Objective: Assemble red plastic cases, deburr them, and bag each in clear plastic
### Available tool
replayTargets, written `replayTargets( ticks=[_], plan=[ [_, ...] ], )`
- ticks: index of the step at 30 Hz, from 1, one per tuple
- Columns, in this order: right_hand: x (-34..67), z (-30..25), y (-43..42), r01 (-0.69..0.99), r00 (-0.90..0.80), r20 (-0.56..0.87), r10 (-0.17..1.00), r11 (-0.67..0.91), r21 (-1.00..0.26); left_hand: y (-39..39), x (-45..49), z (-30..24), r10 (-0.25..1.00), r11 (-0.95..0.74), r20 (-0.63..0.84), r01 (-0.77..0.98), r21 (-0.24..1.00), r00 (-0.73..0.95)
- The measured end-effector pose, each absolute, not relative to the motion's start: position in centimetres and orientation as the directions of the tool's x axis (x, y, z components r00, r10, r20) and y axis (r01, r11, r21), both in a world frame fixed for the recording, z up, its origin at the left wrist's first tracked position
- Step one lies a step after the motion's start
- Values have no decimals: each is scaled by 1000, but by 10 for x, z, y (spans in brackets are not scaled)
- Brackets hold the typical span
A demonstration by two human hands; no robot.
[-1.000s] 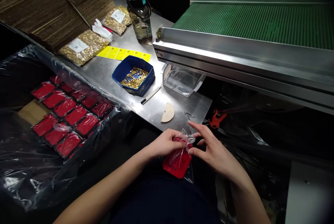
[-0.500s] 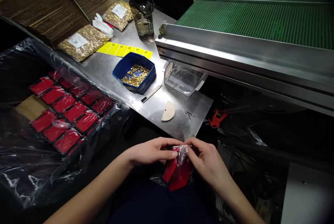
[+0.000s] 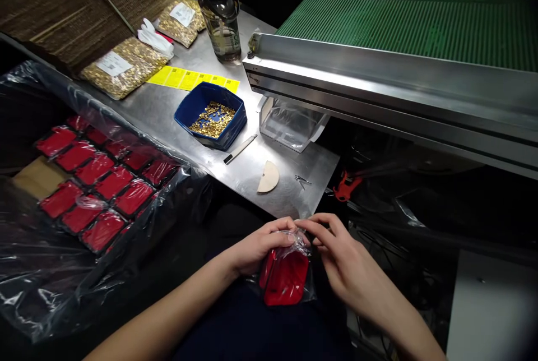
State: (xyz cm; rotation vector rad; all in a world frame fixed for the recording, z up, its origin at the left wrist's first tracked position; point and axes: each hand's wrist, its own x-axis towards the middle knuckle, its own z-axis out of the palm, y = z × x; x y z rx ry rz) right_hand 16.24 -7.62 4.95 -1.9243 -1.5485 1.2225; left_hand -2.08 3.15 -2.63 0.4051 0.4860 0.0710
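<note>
A red item with dark edges sits in a clear plastic bag above my lap. My left hand pinches the gathered top of this bag between thumb and fingers. My right hand is at the same bunched plastic from the other side, its fingertips closed on it; the thumb tip is partly hidden. Nearest on the metal table are a pale half-round disc and a small pair of metal snips or clippers, whose exact kind I cannot make out.
A blue bin holds small gold pieces, beside a utility knife. Behind stand bags of gold pieces, yellow labels and a bottle. A plastic-lined box of wrapped red items lies left, a green conveyor right.
The bagged red item has turned so its broad face shows more. My right hand's fingers have shifted and stretched across the bag's top. The view has moved slightly.
</note>
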Motion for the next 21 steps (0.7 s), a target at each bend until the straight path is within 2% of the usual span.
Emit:
replayTargets(
  ticks=[3, 6, 9, 11, 13, 16, 19, 21],
  plan=[
    [165, 46, -72, 816, -196, -265, 944, 7, -578, 31, -16, -25, 132, 929, -474, 58, 366, 870],
    [162, 38, -65, 891, -354, -91, 931, 307, -333, 28, -14, -23, 124, 929, -497, 76, 363, 859],
    [155, 35, -64, 894, -427, 72, 902, 432, -115, 26, -19, -14, 121, 932, -505, 78, 355, 855],
    [148, 36, -68, 903, -414, 156, 897, 426, -52, 27, -26, -7, 107, 924, -485, 93, 371, 868],
    [142, 40, -74, 929, -350, 178, 920, 365, -57, 30, -34, 1, 84, 881, -455, 147, 450, 887],
    [137, 49, -81, 960, -226, 58, 972, 232, -157, 35, -45, 11, 68, 731, -445, 258, 631, 893],
    [143, 66, -79, 917, -204, -243, 948, 99, -386, 40, -50, 19, 154, 453, -384, 281, 846, 910],
    [154, 80, -73, 836, -268, -461, 846, -34, -548, 41, -51, 25, 199, 245, -264, 213, 946, 944]
  ],
)
